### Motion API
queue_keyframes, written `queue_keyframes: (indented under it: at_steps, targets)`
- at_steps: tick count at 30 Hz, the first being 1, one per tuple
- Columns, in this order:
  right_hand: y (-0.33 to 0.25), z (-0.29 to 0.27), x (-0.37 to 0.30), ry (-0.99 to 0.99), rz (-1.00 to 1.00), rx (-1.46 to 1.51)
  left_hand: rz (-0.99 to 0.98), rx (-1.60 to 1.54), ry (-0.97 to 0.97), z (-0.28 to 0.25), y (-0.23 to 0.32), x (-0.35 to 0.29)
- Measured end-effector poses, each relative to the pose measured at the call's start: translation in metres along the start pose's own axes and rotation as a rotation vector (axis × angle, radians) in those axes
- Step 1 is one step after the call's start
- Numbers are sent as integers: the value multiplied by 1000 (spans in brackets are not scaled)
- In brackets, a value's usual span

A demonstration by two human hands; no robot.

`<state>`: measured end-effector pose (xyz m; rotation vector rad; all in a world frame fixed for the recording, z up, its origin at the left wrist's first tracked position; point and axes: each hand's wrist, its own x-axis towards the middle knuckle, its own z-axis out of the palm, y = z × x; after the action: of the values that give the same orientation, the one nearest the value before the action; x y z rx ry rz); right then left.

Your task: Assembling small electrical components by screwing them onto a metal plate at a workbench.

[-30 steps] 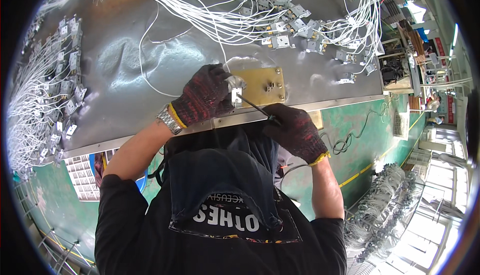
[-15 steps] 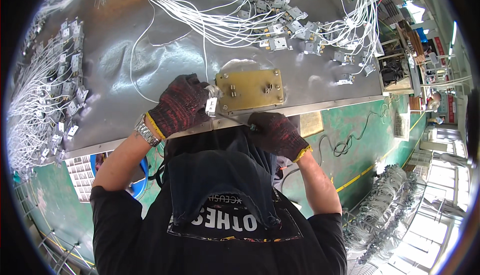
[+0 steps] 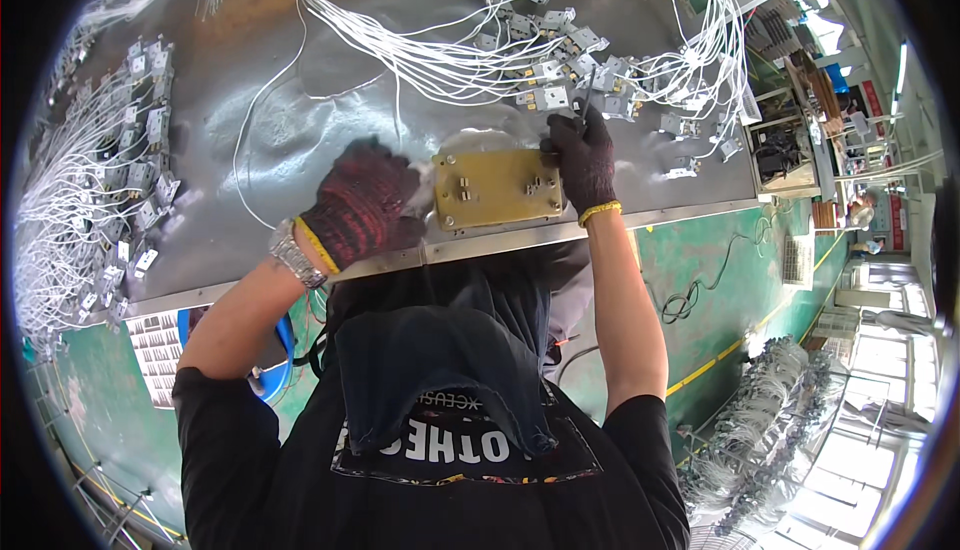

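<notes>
A brass plate (image 3: 497,188) with small fittings lies on the grey metal bench (image 3: 300,140) near its front edge. My left hand (image 3: 360,205), in a dark red knit glove, rests at the plate's left edge, its fingers closed around a small white connector (image 3: 422,182). My right hand (image 3: 582,155), in a black glove with a yellow cuff, reaches over the plate's far right corner. Its fingertips pinch a grey connector (image 3: 556,122) at the end of the white wire bundle (image 3: 450,50).
Many more grey connectors on white wires (image 3: 620,70) spread across the far right of the bench. Another heap of wired connectors (image 3: 110,190) lies at the left. A green floor with a black cable (image 3: 700,290) is below the bench edge, and wire harnesses (image 3: 770,400) hang at the lower right.
My right hand has risen from below the bench edge to the connectors beyond the plate. My left hand has shifted left, from above the plate to its left edge.
</notes>
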<state>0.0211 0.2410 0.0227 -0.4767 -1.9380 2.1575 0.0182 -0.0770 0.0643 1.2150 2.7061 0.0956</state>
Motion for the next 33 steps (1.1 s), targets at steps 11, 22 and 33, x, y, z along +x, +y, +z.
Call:
queue_keyframes:
  at_steps: [11,22,33]
  targets:
    - [-13,48,-85,-29,-68,87,33,-39,451,23,20,76]
    - [-14,57,-106,-142,132,-160,213,-22,275,22,7,46]
    - [-1,58,-109,-199,-201,-665,257,-31,303,26,2,41]
